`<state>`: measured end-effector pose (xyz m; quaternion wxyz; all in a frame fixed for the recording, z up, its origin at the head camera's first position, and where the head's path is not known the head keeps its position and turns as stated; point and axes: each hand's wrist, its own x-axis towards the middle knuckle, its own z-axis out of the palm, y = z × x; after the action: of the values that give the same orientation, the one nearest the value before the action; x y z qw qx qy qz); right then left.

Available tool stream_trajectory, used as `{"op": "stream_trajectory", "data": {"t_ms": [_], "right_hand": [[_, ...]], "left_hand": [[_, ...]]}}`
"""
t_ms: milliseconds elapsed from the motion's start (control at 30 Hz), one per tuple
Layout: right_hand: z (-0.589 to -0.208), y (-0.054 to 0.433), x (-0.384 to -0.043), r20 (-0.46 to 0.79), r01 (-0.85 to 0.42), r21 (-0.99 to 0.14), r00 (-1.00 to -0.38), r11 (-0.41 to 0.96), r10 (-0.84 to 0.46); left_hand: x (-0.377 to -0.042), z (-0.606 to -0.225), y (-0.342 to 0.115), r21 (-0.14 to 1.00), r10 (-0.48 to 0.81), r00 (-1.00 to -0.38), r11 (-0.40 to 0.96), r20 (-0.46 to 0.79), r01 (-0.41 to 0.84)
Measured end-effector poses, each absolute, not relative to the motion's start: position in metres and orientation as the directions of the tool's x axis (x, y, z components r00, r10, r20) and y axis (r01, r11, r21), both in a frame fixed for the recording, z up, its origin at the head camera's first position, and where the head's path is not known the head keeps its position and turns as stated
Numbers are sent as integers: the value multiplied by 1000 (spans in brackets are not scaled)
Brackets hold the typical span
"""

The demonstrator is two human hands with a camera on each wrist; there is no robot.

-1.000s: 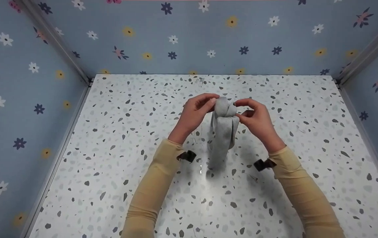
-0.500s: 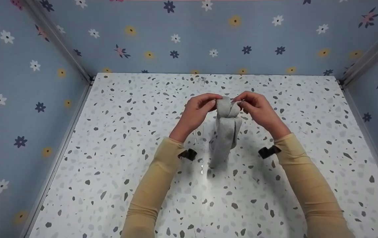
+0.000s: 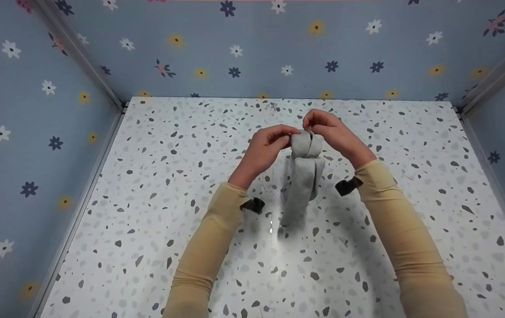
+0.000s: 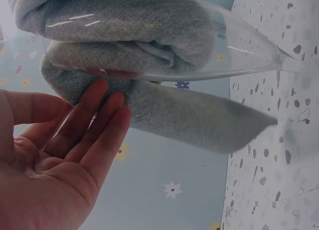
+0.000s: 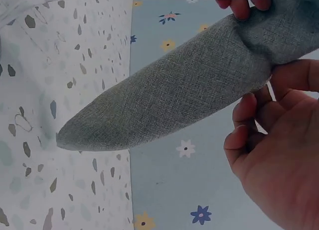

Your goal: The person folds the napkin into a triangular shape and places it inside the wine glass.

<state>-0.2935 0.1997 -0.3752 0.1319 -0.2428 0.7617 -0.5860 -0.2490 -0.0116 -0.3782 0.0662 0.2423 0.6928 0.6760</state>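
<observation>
A grey cloth napkin [image 3: 304, 176] is tucked in folds into a clear wine glass [image 4: 244, 53] standing on the table. Part of the napkin hangs outside the bowl in a tapering flap [image 5: 164, 95]. At the left of the rim, my left hand [image 3: 263, 148] holds the napkin's edge between thumb and index finger, while its other fingers touch the cloth. My right hand [image 3: 334, 132] pinches the napkin at the far right of the rim with thumb and forefinger. In the head view the glass is hardly visible behind the cloth.
The white speckled table [image 3: 181, 145] surrounds the glass. Blue flowered panels [image 3: 208, 53] close off the back and both sides. A small black camera [image 3: 252, 205] sits at my left wrist, and another black camera [image 3: 348, 186] at my right.
My right hand has moved up and leftward, from the napkin's right side to behind its top. The top folds have shifted slightly. My left hand stays nearly in place.
</observation>
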Motion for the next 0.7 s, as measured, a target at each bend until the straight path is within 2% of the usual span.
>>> {"op": "stream_trajectory", "data": {"t_ms": [167, 300, 400, 567, 700], "right_hand": [[-387, 200, -294, 91, -215, -948, -890, 233, -447], [-406, 209, -296, 139, -199, -965, -939, 169, -315], [-417, 217, -293, 182, -220, -966, -951, 134, -252], [-409, 222, -270, 251, -294, -938, -941, 185, -226], [-398, 222, -243, 271, -300, -936, -948, 182, -167]], "left_hand": [[-249, -380, -13, 967, 434, -871, 3, 228, 255], [-248, -380, -14, 961, 437, -868, 34, 234, 276], [-248, -380, -15, 954, 435, -867, 55, 243, 295], [-247, -379, -16, 949, 432, -867, 71, 247, 306], [-247, -381, -15, 947, 428, -869, 83, 247, 310]]}}
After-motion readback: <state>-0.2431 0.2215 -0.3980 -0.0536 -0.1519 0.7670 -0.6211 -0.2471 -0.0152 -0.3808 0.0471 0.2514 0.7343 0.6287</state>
